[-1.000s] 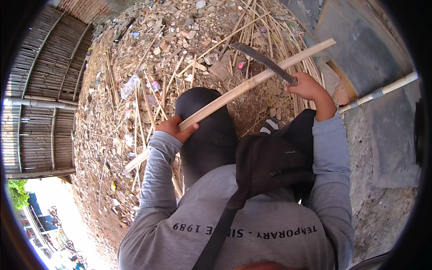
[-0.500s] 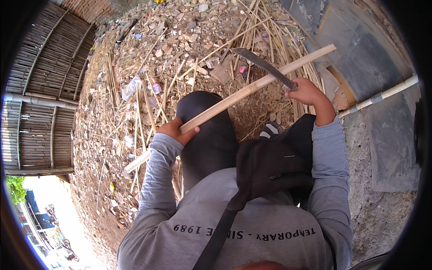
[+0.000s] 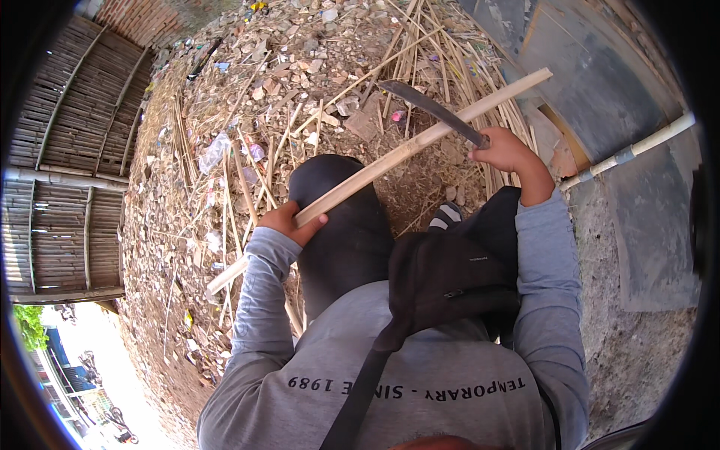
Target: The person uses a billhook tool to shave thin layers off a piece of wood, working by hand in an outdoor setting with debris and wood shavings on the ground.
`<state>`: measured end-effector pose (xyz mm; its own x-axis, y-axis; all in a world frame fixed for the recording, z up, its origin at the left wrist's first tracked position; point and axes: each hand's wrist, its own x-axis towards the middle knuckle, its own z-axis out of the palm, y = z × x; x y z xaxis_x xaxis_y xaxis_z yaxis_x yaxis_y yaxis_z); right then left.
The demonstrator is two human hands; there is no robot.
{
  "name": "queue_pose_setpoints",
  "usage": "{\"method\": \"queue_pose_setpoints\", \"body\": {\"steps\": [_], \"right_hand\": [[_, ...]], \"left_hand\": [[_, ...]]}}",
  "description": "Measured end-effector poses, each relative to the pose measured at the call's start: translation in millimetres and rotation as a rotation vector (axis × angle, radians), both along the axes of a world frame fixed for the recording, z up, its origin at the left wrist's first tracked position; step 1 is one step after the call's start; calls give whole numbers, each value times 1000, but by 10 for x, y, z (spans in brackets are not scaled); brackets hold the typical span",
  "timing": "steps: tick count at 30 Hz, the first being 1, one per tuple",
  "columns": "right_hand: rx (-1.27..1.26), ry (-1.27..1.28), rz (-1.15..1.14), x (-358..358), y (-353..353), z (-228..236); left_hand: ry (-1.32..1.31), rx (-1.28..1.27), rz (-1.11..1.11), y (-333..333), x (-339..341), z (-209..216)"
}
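Note:
A long, pale split bamboo strip (image 3: pixel 390 159) slants across my raised knee, its far end up to the right and its near end low on the left. Around its lower part, beside the knee, my left hand (image 3: pixel 291 222) is closed, thumb on top. My right hand (image 3: pixel 501 150) grips the handle of a machete (image 3: pixel 439 112), most of the handle hidden in my fist. The dark blade, with its curved tip pointing up and left, crosses the strip near the strip's upper right part.
Stones, rubble and litter cover the ground (image 3: pixel 300 67). Thin bamboo strips (image 3: pixel 450 56) lie piled ahead on the right. Grey sheets (image 3: pixel 600 82) and a pale pole (image 3: pixel 637 154) are at my right. A bamboo slat wall (image 3: pixel 64 225) stands left. A black bag (image 3: pixel 450 285) rests on my lap.
The whole view has shifted slightly. Both hands keep their grip, and the machete still lies across the bamboo strip at nearly the same place.

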<state>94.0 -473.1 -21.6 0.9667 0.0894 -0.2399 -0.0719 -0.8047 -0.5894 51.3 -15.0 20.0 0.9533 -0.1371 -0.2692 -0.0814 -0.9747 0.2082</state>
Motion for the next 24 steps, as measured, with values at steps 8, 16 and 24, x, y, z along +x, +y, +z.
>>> {"method": "queue_pose_setpoints", "body": {"steps": [8,16,24], "right_hand": [[31,12,5,15,-10,-48],[26,-8,7,21,-48,-111],[7,-37,18,24,-29,-117]], "left_hand": [[-7,-2,9,-6,-11,4],[-8,23,3,-6,-2,-10],[-17,21,-2,-24,-9,-1]]}}
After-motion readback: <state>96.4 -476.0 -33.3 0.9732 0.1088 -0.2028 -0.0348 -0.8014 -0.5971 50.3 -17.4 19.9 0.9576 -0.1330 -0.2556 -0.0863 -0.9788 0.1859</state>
